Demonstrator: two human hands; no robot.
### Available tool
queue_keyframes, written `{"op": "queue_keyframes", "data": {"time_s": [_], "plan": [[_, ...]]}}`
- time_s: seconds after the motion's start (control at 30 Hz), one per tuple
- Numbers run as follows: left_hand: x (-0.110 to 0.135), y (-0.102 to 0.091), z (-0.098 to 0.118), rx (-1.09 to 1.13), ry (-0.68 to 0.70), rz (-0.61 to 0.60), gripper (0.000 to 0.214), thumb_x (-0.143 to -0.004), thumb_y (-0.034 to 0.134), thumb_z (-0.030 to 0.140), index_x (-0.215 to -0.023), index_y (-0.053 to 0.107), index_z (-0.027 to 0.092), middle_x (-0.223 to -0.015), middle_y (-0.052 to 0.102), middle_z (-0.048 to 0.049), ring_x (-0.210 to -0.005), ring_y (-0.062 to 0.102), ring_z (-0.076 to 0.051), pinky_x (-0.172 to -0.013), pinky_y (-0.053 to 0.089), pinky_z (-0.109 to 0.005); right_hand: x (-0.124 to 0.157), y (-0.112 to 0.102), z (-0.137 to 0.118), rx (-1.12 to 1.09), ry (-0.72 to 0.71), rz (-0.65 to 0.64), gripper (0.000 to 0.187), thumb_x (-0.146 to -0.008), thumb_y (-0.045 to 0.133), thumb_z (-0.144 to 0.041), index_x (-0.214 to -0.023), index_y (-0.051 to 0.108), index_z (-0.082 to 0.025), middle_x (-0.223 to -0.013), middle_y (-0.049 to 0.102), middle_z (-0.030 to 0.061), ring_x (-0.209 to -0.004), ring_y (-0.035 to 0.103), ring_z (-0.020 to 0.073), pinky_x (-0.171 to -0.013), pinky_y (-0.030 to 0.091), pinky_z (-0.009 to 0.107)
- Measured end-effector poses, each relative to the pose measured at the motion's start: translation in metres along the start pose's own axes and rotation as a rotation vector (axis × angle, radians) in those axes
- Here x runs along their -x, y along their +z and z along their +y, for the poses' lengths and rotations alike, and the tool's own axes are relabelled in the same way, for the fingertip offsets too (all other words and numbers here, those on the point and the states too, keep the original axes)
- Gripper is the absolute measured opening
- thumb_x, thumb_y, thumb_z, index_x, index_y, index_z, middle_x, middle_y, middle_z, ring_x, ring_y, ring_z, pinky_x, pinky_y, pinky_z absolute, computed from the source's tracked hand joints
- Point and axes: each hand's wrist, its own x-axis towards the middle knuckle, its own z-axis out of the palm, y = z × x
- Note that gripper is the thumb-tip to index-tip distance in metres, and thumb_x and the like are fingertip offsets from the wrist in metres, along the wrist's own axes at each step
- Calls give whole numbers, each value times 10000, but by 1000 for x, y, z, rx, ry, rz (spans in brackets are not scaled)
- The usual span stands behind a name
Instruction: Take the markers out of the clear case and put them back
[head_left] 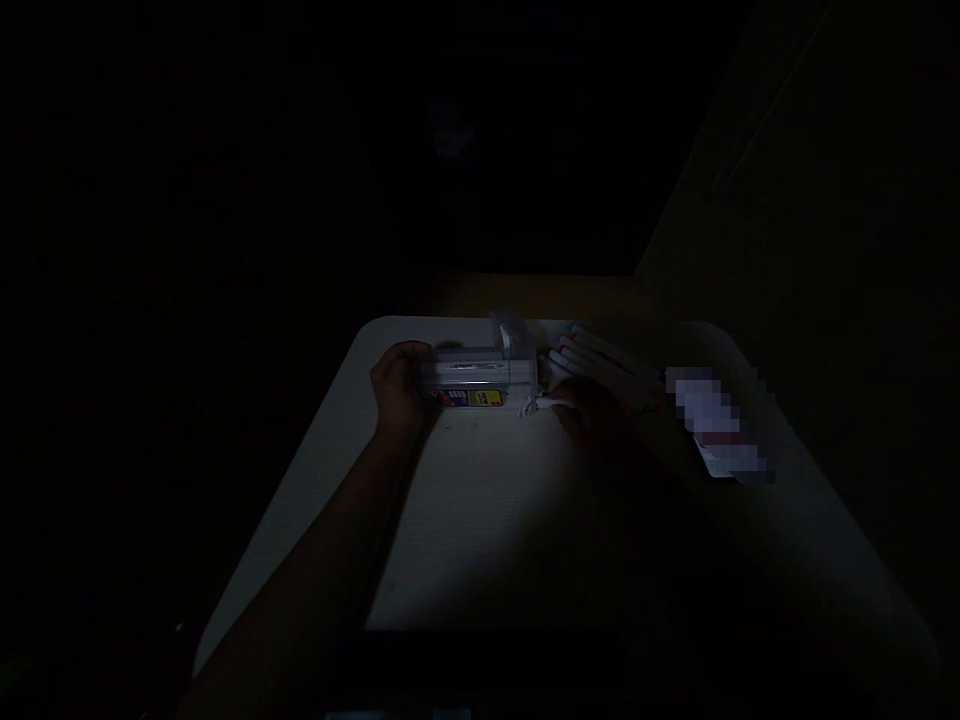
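Left hand (397, 388) grips the clear case (480, 378); the dim right hand (594, 412) pinches a white marker (541, 404), fingers indistinct.

No wording can be read. A coloured label (471, 398) is seen on the front of the clear case (480, 372), with a yellow patch and dark marks on it, but the letters are lost in the dim light. Any print on the markers (600, 355) beside it is too small to be made out.
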Motion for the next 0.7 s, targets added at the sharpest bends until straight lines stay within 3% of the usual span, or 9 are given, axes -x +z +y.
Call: {"op": "queue_keyframes", "data": {"time_s": [0.17, 0.37, 0.53, 0.7], "plan": [[-1, -2, -3, -24, -6, -6, 173, -652, 490, 290, -672, 600, 159, -602, 545, -4, -503, 513, -112, -461, 371, -221, -8, 10, -7, 28, -62, -64, 249, -841, 458, -185, -1017, 634, -180, -1018, 650, 94, -922, 580, 192, -842, 444, 332], [-2, -3, -5, 17, -13, -11, 205, -646, 517, 337, -697, 603, 159, -625, 577, -17, -556, 568, -140, -505, 428, -239, -10, -7, -5, 48, -41, -194, 369, -811, 424, -100, -1086, 644, -210, -1035, 669, 79, -893, 613, 195, -837, 450, 352], [-2, -3, -3, -12, -21, -7, 176, -640, 491, 292, -670, 612, 167, -602, 566, -3, -500, 517, -106, -457, 384, -208, -6, -10, -9, 110, -53, -126, 413, -787, 446, -97, -1162, 601, -177, -1065, 656, 106, -925, 606, 217, -858, 444, 390], [-4, -4, -7, -13, -7, 13, 178, -634, 490, 286, -672, 612, 162, -598, 564, -7, -509, 539, -121, -464, 399, -222, -7, 2, -10, 52, 3, -81, 290, -821, 511, -185, -1091, 602, -129, -1076, 644, 110, -982, 579, 220, -886, 438, 366]]}}
